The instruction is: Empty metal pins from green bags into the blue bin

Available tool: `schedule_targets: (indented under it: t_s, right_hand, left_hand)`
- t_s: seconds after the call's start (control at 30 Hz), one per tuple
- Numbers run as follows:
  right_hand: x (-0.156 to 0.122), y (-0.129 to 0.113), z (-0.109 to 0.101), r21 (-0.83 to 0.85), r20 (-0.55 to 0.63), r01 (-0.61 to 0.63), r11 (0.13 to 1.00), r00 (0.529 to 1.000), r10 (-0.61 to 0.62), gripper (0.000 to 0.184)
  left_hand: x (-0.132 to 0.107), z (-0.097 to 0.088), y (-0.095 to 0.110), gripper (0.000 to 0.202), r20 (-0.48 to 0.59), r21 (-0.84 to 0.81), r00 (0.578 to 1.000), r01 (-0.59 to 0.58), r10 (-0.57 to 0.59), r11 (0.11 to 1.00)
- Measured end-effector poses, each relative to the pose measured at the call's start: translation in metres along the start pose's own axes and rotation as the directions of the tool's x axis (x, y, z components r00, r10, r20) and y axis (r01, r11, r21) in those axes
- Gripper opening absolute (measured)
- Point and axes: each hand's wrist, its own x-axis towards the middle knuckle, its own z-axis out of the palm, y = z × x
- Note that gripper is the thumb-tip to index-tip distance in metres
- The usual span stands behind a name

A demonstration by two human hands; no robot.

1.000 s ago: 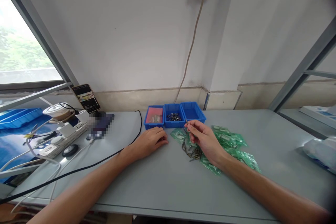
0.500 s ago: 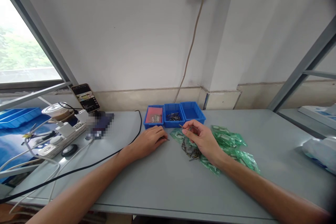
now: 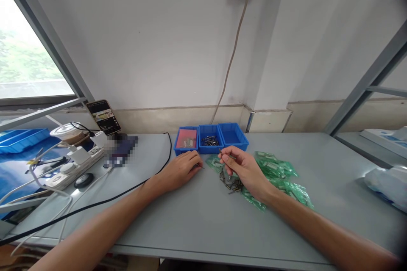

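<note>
My left hand (image 3: 182, 169) rests on the grey table, its fingers closed on a thin metal pin (image 3: 202, 167) whose tip pokes out to the right. Above a loose pile of small metal pins (image 3: 234, 185), my right hand (image 3: 243, 167) pinches a small metal pin (image 3: 220, 151) between thumb and forefinger. Green plastic bags (image 3: 275, 167) lie beneath and beyond that hand. Behind both hands stand three blue bins: the left bin (image 3: 181, 151) holds a pink sheet and small clear pieces, the middle bin (image 3: 210, 149) dark metal pins, and the right bin (image 3: 233, 135) shows a bare floor.
A black cable (image 3: 117, 197) crosses the table under my left forearm. At the left are a power strip (image 3: 76, 169), a lidded cup (image 3: 70, 134), a propped phone (image 3: 104, 117) and a round black object (image 3: 84, 180). A metal frame post (image 3: 365, 80) rises at the right.
The pin in my right hand has tilted more upright, with the fingers shifted slightly. My left hand stays in nearly the same place.
</note>
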Motion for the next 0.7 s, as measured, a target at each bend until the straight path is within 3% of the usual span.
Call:
schedule_targets:
  t_s: [0.23,0.47,0.7]
  right_hand:
    - [0.003,0.005,-0.002,0.078,-0.007,-0.034,0.996,0.999,0.034,0.035]
    - [0.006,0.005,-0.005,-0.014,-0.175,0.019,1.0,0.984,-0.021,0.034]
    - [0.008,0.011,-0.006,-0.087,-0.228,0.069,0.994,0.97,-0.087,0.034]
  left_hand:
    - [0.0,0.002,-0.001,0.009,-0.004,-0.009,1.0,0.013,-0.013,1.0]
    - [0.001,-0.003,0.003,0.01,-0.006,-0.016,1.0,0.022,-0.022,1.0]
    - [0.002,-0.005,0.005,0.008,0.0,-0.021,1.0,0.028,-0.028,0.999]
